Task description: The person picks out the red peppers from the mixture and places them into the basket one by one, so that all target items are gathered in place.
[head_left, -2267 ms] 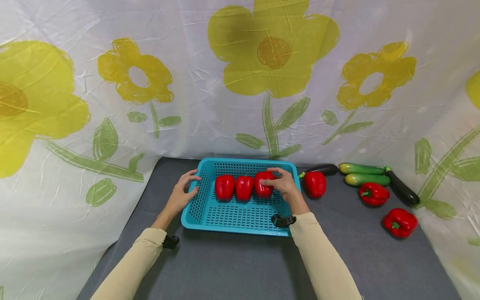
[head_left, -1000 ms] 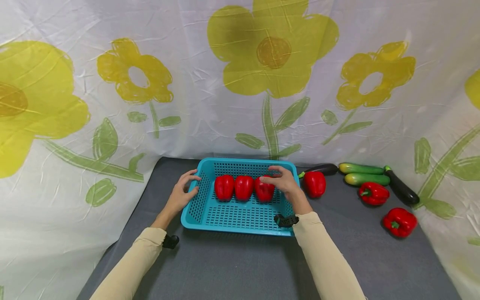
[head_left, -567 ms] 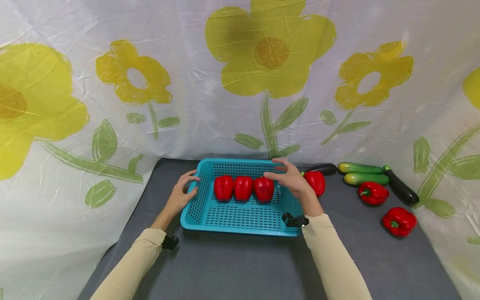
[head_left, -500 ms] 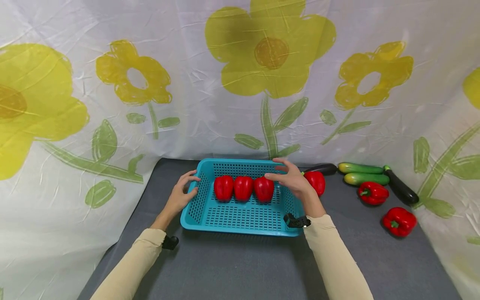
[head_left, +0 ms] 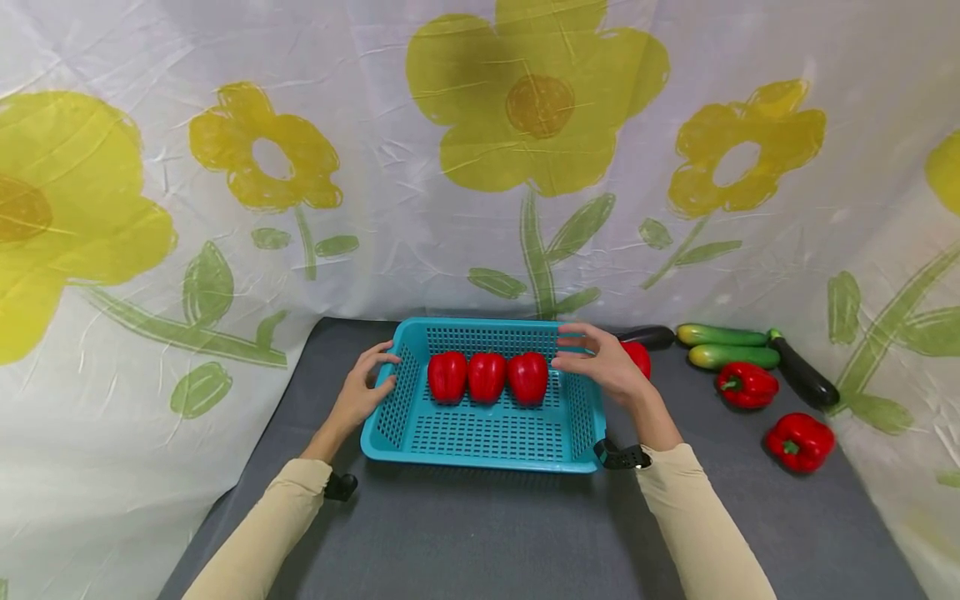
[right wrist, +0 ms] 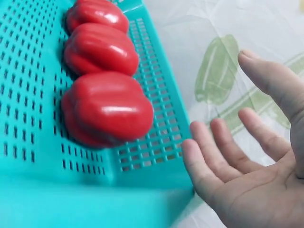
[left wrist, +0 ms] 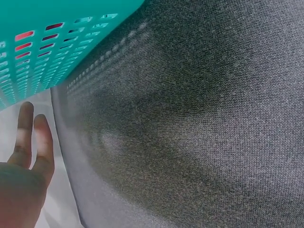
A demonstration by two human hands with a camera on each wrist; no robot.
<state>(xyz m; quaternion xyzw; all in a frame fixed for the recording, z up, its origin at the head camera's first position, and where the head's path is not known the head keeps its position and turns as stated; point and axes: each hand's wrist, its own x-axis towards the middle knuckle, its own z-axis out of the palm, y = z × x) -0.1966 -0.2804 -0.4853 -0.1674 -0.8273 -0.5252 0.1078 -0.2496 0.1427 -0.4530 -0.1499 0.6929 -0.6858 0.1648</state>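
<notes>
Three red bell peppers stand in a row inside a blue perforated basket (head_left: pixel 480 460): a left pepper (head_left: pixel 447 377), a middle pepper (head_left: pixel 487 377) and a right pepper (head_left: pixel 528 378). My left hand (head_left: pixel 360 392) is at the basket's left rim, fingers loosely bent; whether it touches the rim I cannot tell. In the left wrist view two of its fingers (left wrist: pixel 43 142) extend beside the basket wall. Over the basket's right end is my right hand (head_left: pixel 611 365), holding nothing. Its fingers are spread in the right wrist view, near the closest pepper (right wrist: pixel 109 110) but apart from it.
Right of the basket, a red pepper (head_left: pixel 637 357) is partly hidden behind my right hand, with an eggplant (head_left: pixel 649 337) behind it. Farther right lie two cucumbers (head_left: pixel 723 336), another eggplant (head_left: pixel 802 372), a pepper (head_left: pixel 747 386) and a pepper nearer the front (head_left: pixel 800 442). A flowered cloth hangs behind.
My right hand has let go of the right pepper in the basket and moved right, towards the basket's right rim. The left hand has stayed in place.
</notes>
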